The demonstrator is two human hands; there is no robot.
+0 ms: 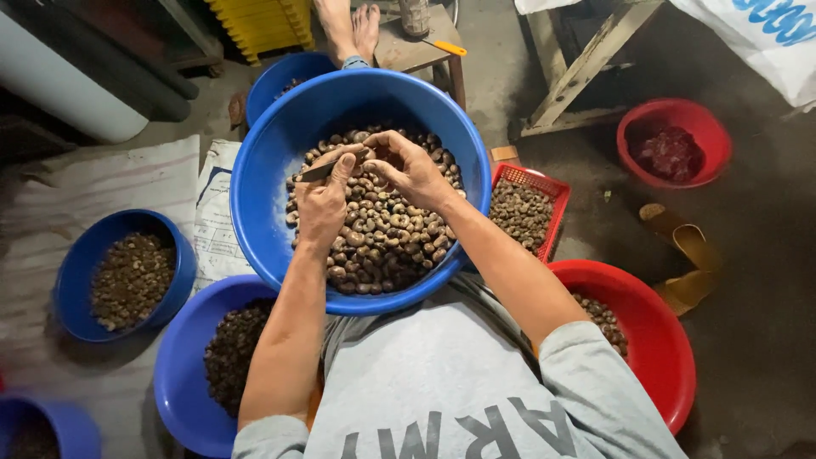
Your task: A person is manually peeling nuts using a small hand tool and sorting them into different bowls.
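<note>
Both hands over the big blue basin (pixel 255 170) in my lap, filled with brown nuts (pixel 382 238). My left hand (pixel 323 200) is closed around a small knife (pixel 327 168), blade pointing left, thumb on top. My right hand (pixel 412 170) pinches one nut (pixel 374 158) between thumb and fingertips, just beside the knife handle, above the heap. Red crate (pixel 557 191) of nuts sits right of the basin

Dim grey concrete floor (pixel 765 280), small wooden stool (pixel 416 47), wooden frame (pixel 586 72), pale sacking (pixel 110 183) spread leftward
</note>
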